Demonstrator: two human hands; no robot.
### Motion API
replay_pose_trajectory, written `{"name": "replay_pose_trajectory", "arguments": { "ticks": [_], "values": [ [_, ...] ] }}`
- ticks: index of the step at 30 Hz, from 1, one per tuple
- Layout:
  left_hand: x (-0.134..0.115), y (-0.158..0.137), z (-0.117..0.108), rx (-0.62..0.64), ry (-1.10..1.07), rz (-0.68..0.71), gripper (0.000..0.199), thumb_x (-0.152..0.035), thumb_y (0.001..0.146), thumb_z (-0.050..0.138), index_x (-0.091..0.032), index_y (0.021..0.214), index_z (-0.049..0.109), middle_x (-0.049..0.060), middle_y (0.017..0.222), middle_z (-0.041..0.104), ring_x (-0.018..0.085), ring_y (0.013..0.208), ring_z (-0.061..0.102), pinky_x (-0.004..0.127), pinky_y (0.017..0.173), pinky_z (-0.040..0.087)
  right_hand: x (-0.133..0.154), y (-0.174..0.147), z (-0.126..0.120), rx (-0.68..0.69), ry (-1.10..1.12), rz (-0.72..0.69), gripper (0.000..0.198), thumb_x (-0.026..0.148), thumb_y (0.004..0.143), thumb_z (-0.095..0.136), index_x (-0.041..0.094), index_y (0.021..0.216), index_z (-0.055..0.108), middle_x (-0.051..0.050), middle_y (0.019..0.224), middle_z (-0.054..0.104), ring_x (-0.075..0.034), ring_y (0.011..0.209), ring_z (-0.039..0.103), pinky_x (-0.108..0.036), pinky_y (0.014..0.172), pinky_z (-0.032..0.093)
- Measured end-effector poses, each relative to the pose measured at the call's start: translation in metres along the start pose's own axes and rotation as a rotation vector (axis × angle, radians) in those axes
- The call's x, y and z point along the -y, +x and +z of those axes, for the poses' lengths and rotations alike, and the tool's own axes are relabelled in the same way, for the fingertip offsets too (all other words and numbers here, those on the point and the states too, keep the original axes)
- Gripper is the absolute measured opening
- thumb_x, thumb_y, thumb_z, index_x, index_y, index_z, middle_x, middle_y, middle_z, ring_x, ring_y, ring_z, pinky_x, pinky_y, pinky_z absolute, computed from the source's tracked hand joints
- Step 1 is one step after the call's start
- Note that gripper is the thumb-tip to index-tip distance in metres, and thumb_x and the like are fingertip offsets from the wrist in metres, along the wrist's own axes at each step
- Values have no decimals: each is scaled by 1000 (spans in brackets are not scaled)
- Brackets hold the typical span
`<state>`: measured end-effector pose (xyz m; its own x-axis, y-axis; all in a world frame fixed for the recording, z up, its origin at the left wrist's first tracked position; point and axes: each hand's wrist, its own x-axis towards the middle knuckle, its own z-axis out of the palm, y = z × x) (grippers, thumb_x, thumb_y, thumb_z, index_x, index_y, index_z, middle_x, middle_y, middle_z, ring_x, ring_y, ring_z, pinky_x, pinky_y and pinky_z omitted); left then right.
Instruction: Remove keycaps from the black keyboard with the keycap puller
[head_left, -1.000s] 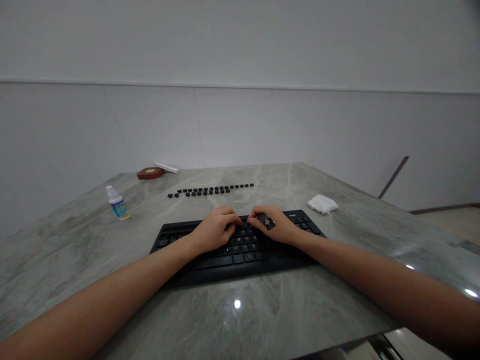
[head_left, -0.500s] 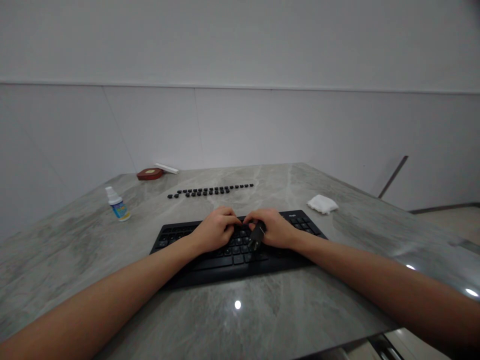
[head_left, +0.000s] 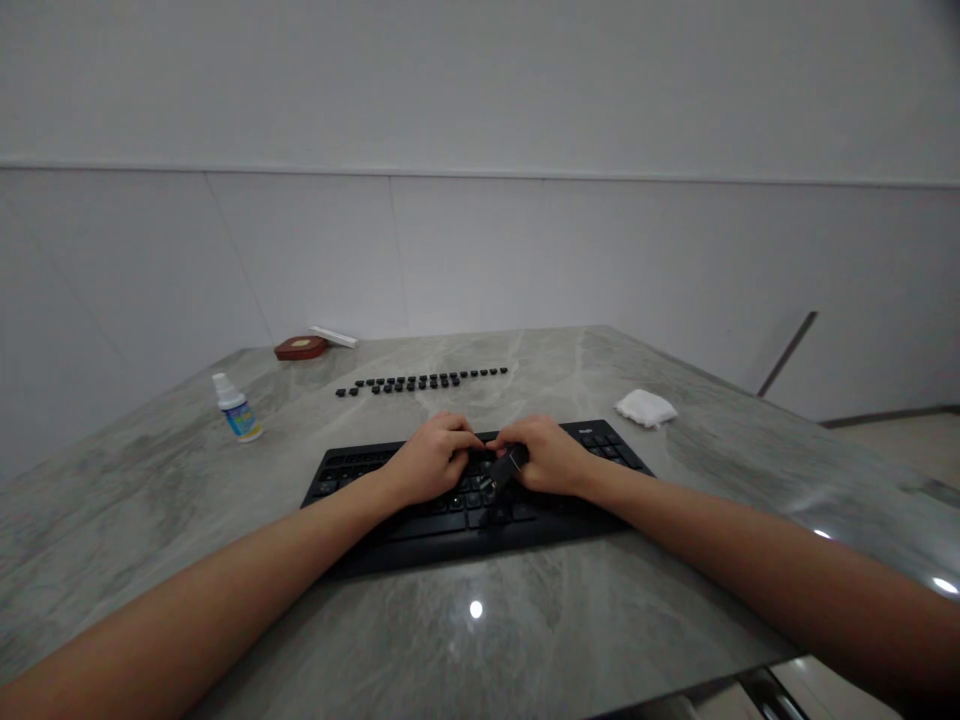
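Observation:
A black keyboard [head_left: 450,548] lies on the grey marble-look table under both hands. My left hand [head_left: 431,460] rests over its middle with curled fingers, the fingertips pressed at its upper rows; what they grip, if anything, is hidden. Close beside it, my right hand [head_left: 544,457] is closed round a small black tool [head_left: 507,468] with a shiny tip, which points down and left over the keys. The fingertips of both hands almost meet near the keyboard's far edge. Beyond the keyboard, several loose black keycaps [head_left: 411,384] lie in rows on the table.
To the left stands a white spray bottle [head_left: 239,416] with a blue and yellow label. A reddish-brown case [head_left: 301,348] and a white strip [head_left: 334,337] lie at the back left by the wall. White folded cloth or tissue [head_left: 646,408] lies right of the keyboard.
The black tool in my right hand has swung left, its tip now further left over the keys. My right fingers have shifted slightly; my left hand stays in place.

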<state>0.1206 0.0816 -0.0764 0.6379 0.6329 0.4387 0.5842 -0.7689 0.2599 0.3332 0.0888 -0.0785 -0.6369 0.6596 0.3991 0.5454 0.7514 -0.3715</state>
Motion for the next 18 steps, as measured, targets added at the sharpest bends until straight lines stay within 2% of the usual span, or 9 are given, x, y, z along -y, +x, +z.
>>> {"name": "replay_pose_trajectory", "arguments": {
  "ticks": [7, 11, 18],
  "values": [
    [2, 0, 2, -2, 5, 16, 36, 1, 76, 47, -15, 97, 72, 8, 92, 64, 20, 90, 56, 35, 85, 48, -3, 5, -2, 28, 33, 63, 25, 7, 66, 55, 14, 81, 75, -5, 69, 71, -13, 60, 60, -22, 57, 38],
    [4, 0, 2, -3, 19, 20, 34, 0, 77, 47, -13, 97, 71, 8, 92, 64, 21, 90, 56, 35, 86, 47, -7, 10, -5, 77, 68, 86, 17, 7, 67, 54, 13, 68, 70, 1, 55, 59, -9, 52, 48, -21, 51, 30],
    [3, 0, 3, -3, 43, 12, 27, -1, 77, 47, -12, 89, 69, 8, 90, 63, 21, 89, 55, 34, 84, 47, -9, 14, -5, 100, 93, 127, 11, 9, 67, 56, 13, 57, 60, 5, 50, 45, -8, 52, 42, -21, 50, 25]
  ]
}}
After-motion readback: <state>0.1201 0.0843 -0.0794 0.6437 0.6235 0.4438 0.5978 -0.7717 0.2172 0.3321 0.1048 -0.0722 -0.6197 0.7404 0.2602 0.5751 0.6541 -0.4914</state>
